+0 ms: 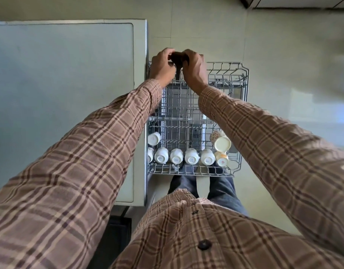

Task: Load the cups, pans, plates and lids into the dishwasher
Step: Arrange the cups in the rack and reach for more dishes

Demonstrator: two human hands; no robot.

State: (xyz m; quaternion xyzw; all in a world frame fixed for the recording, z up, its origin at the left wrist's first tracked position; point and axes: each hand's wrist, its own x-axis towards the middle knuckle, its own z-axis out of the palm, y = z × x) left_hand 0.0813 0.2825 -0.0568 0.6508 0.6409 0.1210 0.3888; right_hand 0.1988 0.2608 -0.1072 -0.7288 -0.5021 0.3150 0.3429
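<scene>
Here my fingers (172, 64) on both sides are curled round a small dark object (179, 56), which I take for a dark cup though too little shows to be sure. My left hand (163, 65) and right hand (194, 67) hold it over the far end of the dishwasher rack (243, 90). At the rack's near end stands a row of white cups (177, 156), upturned, with a patterned mug (220, 141) just beyond them on the right. I judge cup-loading is under way; next it needs lowering, mouth down, between the far tines.
</scene>
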